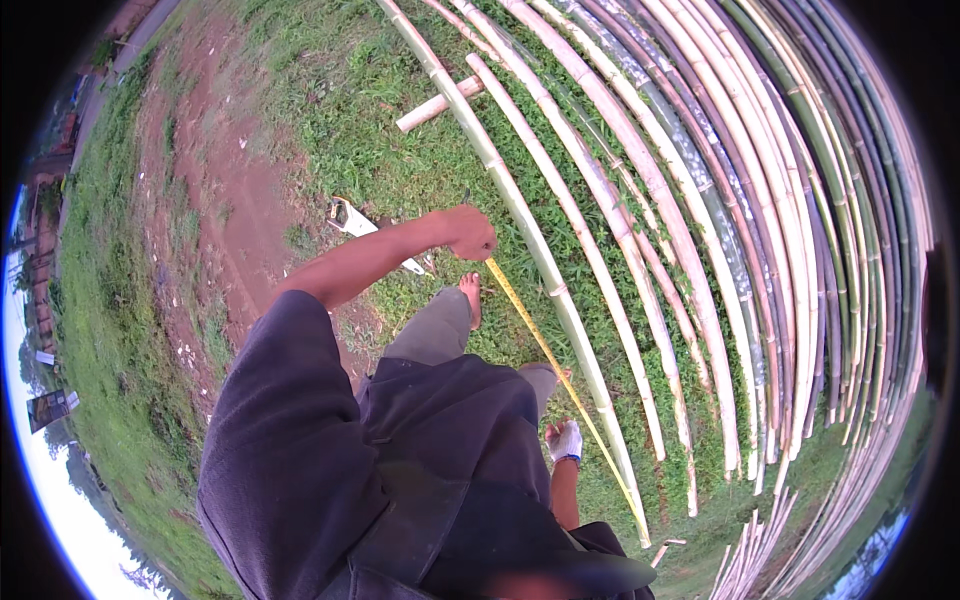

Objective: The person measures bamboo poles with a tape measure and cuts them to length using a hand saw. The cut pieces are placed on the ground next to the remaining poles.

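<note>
My left hand (468, 232) is bare and closed around the upper end of a tape measure; its case is not visible. The yellow measuring tape (541, 343) runs down and right from this fist beside a pale green bamboo pole (520, 213), reaching close to the pole's near end. My right hand (563, 440), in a white glove, is lower down, left of the tape and apart from it. Its fingers look curled in, and what they hold, if anything, is hidden. A handsaw (352, 219) lies on the grass behind my left forearm, which partly covers it.
A short bamboo piece (439, 104) lies crosswise under the pole. Many long bamboo poles (690, 200) lie side by side to the right, with thinner strips (757, 550) at lower right. My bare foot (471, 300) stands on grass. Bare reddish soil (240, 200) stretches left.
</note>
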Demonstrator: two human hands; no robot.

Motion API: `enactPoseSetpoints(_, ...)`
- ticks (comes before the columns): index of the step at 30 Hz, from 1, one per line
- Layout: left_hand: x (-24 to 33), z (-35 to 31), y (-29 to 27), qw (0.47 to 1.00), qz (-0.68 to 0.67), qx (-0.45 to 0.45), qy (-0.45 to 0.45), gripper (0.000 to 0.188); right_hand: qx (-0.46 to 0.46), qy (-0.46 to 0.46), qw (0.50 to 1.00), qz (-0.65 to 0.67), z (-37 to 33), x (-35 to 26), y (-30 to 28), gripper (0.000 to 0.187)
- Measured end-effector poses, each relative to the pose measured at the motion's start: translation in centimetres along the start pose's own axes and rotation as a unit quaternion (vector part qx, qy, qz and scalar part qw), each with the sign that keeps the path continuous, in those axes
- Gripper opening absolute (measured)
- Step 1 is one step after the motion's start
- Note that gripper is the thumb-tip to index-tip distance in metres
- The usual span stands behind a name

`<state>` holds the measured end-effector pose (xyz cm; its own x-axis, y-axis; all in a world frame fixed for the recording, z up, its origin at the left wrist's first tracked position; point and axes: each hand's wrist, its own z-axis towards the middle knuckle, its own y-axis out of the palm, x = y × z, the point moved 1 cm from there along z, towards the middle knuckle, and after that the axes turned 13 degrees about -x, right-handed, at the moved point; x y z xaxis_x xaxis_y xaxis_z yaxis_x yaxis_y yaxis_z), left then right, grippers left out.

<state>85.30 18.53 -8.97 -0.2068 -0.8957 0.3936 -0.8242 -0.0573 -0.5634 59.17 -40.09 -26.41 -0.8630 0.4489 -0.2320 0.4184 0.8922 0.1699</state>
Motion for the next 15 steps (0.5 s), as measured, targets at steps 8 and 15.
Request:
enactPoseSetpoints(8, -18.2, -4.3, -7.6, 1.0, -0.007, 0.017, 0.014, 0.031, 0.035, 0.037, 0.981, -0.19, -0.7, 0.1, 16.5, 0.025)
enactPoseSetpoints(15, -32.3, -3.3, -13.8, 0.999, 0.021, 0.043, 0.024, 0.03, 0.029, 0.021, 0.966, -0.256, 6.1, 2.8, 35.1, 0.023)
